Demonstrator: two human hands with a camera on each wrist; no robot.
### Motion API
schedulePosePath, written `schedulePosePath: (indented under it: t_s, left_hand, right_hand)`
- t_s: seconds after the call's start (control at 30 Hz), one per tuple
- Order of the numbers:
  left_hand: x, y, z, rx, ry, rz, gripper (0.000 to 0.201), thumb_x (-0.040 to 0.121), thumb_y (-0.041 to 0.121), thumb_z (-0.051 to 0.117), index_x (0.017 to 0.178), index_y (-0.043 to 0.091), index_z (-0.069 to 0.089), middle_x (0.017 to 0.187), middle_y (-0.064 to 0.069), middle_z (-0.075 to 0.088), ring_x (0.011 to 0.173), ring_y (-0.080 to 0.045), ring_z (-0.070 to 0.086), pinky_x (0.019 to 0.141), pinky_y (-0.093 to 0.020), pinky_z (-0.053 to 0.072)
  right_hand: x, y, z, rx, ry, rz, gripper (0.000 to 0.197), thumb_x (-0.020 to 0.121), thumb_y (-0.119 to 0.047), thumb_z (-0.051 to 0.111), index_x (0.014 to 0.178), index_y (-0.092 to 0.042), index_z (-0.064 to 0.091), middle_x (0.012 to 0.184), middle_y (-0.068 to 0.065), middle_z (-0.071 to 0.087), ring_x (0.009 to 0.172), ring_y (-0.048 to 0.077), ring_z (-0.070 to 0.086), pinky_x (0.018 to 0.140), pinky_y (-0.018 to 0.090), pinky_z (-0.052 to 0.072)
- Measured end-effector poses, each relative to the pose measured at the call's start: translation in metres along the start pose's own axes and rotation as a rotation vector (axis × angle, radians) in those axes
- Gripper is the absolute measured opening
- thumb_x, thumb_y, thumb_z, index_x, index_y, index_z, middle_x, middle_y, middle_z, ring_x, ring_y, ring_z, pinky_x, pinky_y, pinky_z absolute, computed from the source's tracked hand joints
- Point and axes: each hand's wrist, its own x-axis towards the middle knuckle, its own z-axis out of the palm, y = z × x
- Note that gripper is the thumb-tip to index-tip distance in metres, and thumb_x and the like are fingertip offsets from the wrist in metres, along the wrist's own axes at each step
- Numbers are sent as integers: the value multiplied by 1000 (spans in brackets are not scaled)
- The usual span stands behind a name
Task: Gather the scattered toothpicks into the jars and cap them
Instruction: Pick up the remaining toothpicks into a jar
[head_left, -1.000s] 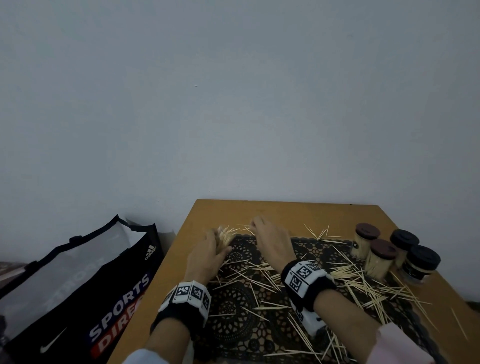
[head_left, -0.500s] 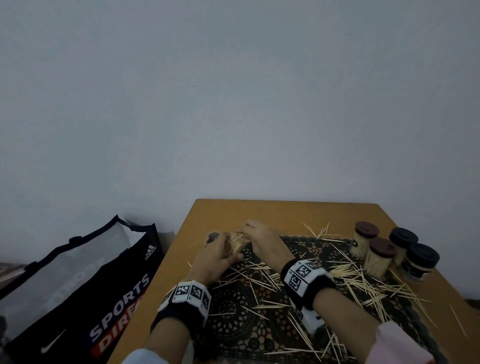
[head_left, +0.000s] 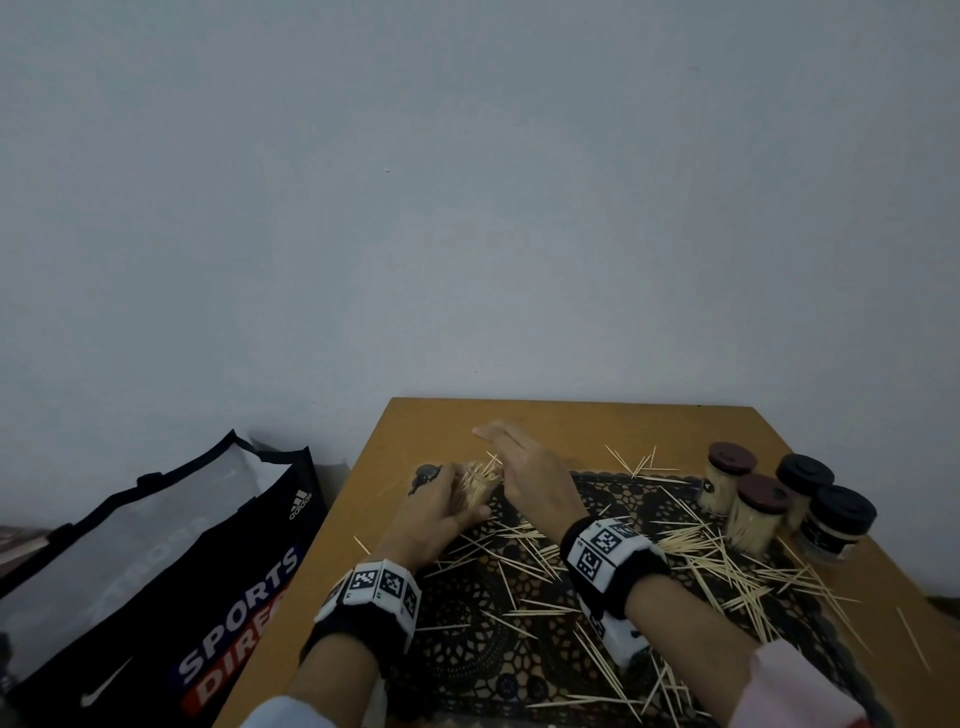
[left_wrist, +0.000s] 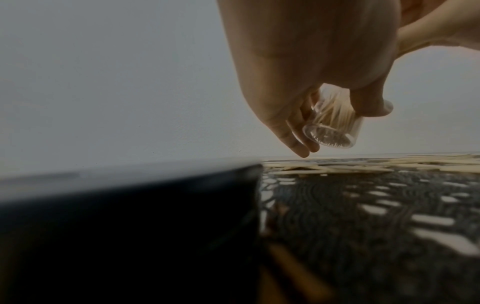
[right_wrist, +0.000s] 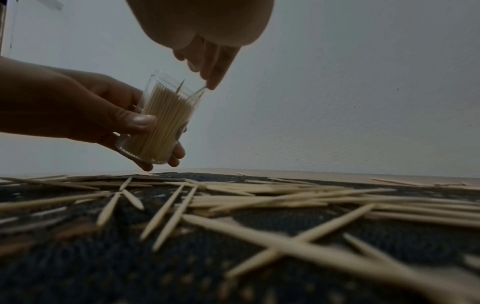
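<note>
Above the far-left corner of the lace mat (head_left: 467, 639), our left hand (head_left: 431, 519) grips a tilted, uncapped toothpick jar (right_wrist: 161, 121), while our right hand (head_left: 530, 478), fingers extended, touches its rim; loose toothpicks (right_wrist: 259, 197) cover the mat.

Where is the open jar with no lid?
In the head view the open jar is held tilted in the left hand, above the far left corner of the black lace mat, right beside the right hand.

sports bag (head_left: 156, 561) cut off at frame edge, left-wrist foreground blurred, dark lid (head_left: 428, 474) mostly hidden
</note>
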Motion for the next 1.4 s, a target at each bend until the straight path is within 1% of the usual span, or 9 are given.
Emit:
schedulePosePath:
  t_s: [0.1, 0.2, 0.33, 0.47, 0.73, 0.83, 1.0, 1.23, 1.4]
  left_hand:
    - [-1, 3, -1, -7, 25, -13, 49, 90, 48, 62, 123, 18, 43, 104, 4, 54, 89, -13, 52, 75, -28, 38]
    - [-1, 2, -2, -15, 47, -39, 51, 90, 47, 62, 126, 17, 43, 111, 0, 59, 93, -17, 56, 79, -30, 43]
    - [-3, 4, -3, -36, 76, -71, 52, 91, 48, 60, 128, 16, 42, 114, 0, 58, 100, -20, 58, 86, -33, 46]
    - [-3, 4, -4, -21, 76, -61, 55, 90, 50, 60, 131, 17, 42, 117, -2, 60, 101, -20, 59, 88, -34, 47]
    - [-3, -1, -6, 47, 264, -121, 53, 91, 59, 51, 118, 14, 43, 105, -4, 64, 86, -21, 61, 77, -36, 50]
    - [-5, 2, -8, -56, 404, -109, 67, 90, 67, 44, 125, 11, 43, 108, 0, 61, 93, -20, 63, 81, -35, 50]
    - [-7, 6, -9, -187, 465, -33, 64, 86, 75, 41, 127, 27, 35, 108, 11, 59, 93, -11, 62, 81, -30, 49]
    - [-7, 8, -8, -236, 360, -58, 51, 90, 60, 53, 124, 27, 35, 103, 20, 51, 95, -8, 56, 79, -27, 39]
    - [-7, 1, -6, -50, 223, 0, 72, 75, 82, 39, 123, 29, 34, 111, 8, 58, 93, -13, 60, 84, -37, 49]
  right_hand:
    - [-2, 0, 1, 79, -120, 87, 46, 101, -9, 38, 147, -13, 37, 150, 4, 41, 133, 15, 44, 109, 21, 32]
    - [-3, -5, -1, 170, -259, 69, 47, 104, -14, 33, 150, -16, 31, 151, 5, 39, 139, 13, 36, 111, 16, 22]
    - [-2, -5, -4, 196, -181, 73, 54, 97, -2, 36, 150, -15, 33, 153, 1, 36, 141, 8, 31, 112, 15, 21]
    - [-2, -3, -3, 76, -287, 110, 59, 90, 5, 39, 147, -11, 38, 155, 3, 32, 144, 15, 28, 119, 30, 22]
    - [-2, 2, 2, 4, -213, 198, 59, 91, 1, 44, 146, -19, 41, 145, -1, 44, 125, 13, 46, 99, 20, 37]
    - [-3, 9, 9, -177, -445, 319, 46, 97, -34, 48, 140, -18, 47, 140, 1, 44, 125, 19, 45, 102, 35, 40]
    - [-5, 9, 5, -239, -860, 376, 92, 77, -78, 51, 136, -7, 50, 143, 10, 36, 132, 28, 33, 102, 45, 36]
    - [-21, -2, -16, -268, -1018, 287, 108, 64, -76, 68, 140, -4, 41, 149, 11, 26, 136, 28, 26, 112, 46, 31]
    - [-31, -7, -24, -220, -886, 306, 81, 73, -57, 74, 133, -9, 51, 130, 6, 43, 122, 24, 40, 99, 39, 41]
